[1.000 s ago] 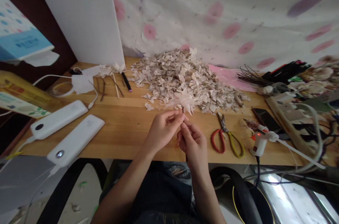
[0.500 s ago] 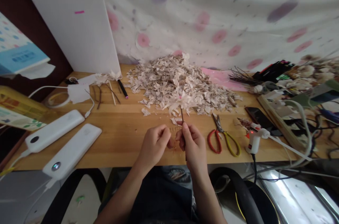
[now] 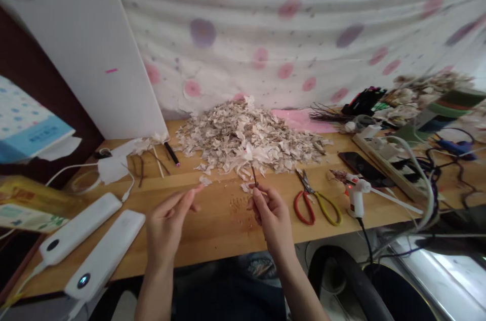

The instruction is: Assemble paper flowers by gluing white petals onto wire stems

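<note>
My right hand [image 3: 271, 212] is closed around a thin brown twig [image 3: 254, 175], which points away from me. At the twig's far tip is a pale papery flower [image 3: 249, 154], in front of a large heap of dry whitish petals [image 3: 231, 131] that it partly blends into. Off to the left, my left hand [image 3: 169, 219] is held over the tabletop with its fingers stretched forward and apart, and nothing shows in it. Its fingertips are close to a loose petal [image 3: 205, 181]; whether they touch it I cannot tell.
Scissors [image 3: 308, 199] with red and yellow handles lie right of my right hand. Beyond them are a glue gun [image 3: 357, 194], a phone [image 3: 364, 168] and a power strip [image 3: 391, 166] with cables. Two white power banks [image 3: 108, 255], a marker [image 3: 172, 154] and twigs [image 3: 142, 171] lie left.
My left hand has moved left, away from my right hand, and its fingers have opened out toward a loose petal. My right hand still grips the twig. The camera view has tilted up.
</note>
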Available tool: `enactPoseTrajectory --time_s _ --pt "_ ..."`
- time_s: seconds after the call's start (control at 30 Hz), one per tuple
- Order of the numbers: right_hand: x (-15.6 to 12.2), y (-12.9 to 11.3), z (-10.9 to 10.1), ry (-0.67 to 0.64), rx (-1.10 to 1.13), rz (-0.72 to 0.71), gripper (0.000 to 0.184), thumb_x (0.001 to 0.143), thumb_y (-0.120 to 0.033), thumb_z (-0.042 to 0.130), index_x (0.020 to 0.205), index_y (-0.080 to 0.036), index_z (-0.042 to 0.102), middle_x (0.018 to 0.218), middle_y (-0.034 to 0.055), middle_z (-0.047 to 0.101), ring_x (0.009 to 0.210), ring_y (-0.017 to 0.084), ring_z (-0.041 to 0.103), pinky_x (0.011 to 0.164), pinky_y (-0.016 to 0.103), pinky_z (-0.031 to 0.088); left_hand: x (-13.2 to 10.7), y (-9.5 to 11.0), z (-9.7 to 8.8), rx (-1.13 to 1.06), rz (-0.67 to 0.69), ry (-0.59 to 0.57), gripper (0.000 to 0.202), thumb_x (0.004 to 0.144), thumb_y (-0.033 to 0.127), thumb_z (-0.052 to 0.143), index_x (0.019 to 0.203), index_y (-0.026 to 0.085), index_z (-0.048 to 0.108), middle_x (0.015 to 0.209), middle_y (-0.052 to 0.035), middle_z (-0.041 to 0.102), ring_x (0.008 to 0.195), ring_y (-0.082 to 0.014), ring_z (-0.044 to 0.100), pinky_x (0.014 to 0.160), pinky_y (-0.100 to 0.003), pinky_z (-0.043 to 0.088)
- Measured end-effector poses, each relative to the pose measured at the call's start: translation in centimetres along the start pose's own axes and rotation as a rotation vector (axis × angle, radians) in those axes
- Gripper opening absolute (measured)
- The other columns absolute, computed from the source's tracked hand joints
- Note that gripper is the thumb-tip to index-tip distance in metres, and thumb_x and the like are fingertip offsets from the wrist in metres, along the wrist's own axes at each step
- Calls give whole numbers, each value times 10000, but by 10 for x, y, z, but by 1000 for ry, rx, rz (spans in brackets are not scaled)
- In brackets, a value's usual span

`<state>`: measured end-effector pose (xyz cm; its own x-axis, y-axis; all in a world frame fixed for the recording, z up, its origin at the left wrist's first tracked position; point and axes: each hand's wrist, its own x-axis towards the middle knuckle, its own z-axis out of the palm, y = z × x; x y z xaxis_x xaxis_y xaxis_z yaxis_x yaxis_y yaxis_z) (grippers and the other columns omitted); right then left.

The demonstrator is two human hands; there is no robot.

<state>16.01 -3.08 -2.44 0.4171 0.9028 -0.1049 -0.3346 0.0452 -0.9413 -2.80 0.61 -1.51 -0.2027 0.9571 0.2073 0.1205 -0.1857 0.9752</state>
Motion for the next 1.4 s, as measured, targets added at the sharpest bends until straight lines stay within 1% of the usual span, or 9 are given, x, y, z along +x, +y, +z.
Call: enactPoseTrajectory --time_s 0.17,0.27,0.37,0.5,0.57,0.63,0.83,1.17,1.4 --pt "-1 -3 0 -1 70 27 543 715 -628 757 948 -153 634 547 -39 589 398 63 327 396 196 205 15 -2 -36 -167 98 436 241 572 323 925 660 210 731 785 17 767 673 -152 646 597 -273 529" --pt "-4 -5 0 -14 92 46 542 717 -626 761 953 -157 625 549 -45 581 402 63 336 396 189 212 22 -1 -52 -354 32 526 475 579 518 903 489 196 567 534 47 599 572 -120 540 562 -265 501" --pt "-5 -6 0 -33 98 54 561 711 -642 765 952 -156 625 539 -48 574 390 61 330 386 185 204 22 -1 -51 -378 -22 424 425 591 528 895 569 199 628 620 28 662 675 -135 598 626 -264 521" --pt "-4 -6 -1 -53 95 32 553 714 -640 777 945 -161 629 522 -42 581 380 62 328 377 185 203 8 4 -23 -141 -55 59 419 655 365 889 1042 269 760 1243 -19 745 1181 -226 652 998 -336 507" --pt "-4 -4 -1 -64 90 13 531 729 -622 784 945 -158 642 536 -27 605 384 64 345 380 186 218 -2 8 -3 -15 -89 -9 233 751 451 804 802 225 776 1120 -64 790 1175 -276 668 1022 -386 506" --pt "-4 1 -2 -75 86 -6 514 746 -611 782 953 -155 661 552 -13 626 389 66 362 382 188 235 -9 13 19 46 -126 -113 366 813 520 727 618 210 723 917 -87 814 994 -283 735 952 -399 545" --pt "-9 17 -2 -122 30 -83 369 844 -498 754 1005 -167 725 585 7 669 413 73 426 406 184 328 -4 28 76 -188 -232 -377 378 763 474 769 973 160 778 973 -107 823 883 -237 771 839 -326 591" --pt "-15 20 2 -40 -141 -271 230 875 -318 716 1068 -192 734 710 42 734 475 116 554 456 211 509 -3 28 96 -186 -189 -323 277 861 412 658 743 179 752 764 -67 801 669 -179 722 474 -206 491" --pt "-20 24 -1 -168 -128 -116 331 977 -479 601 1032 -179 729 636 7 657 423 84 509 379 168 375 -3 30 96 -187 -136 -285 247 901 372 608 804 178 725 688 -43 782 662 -177 744 670 -256 580"
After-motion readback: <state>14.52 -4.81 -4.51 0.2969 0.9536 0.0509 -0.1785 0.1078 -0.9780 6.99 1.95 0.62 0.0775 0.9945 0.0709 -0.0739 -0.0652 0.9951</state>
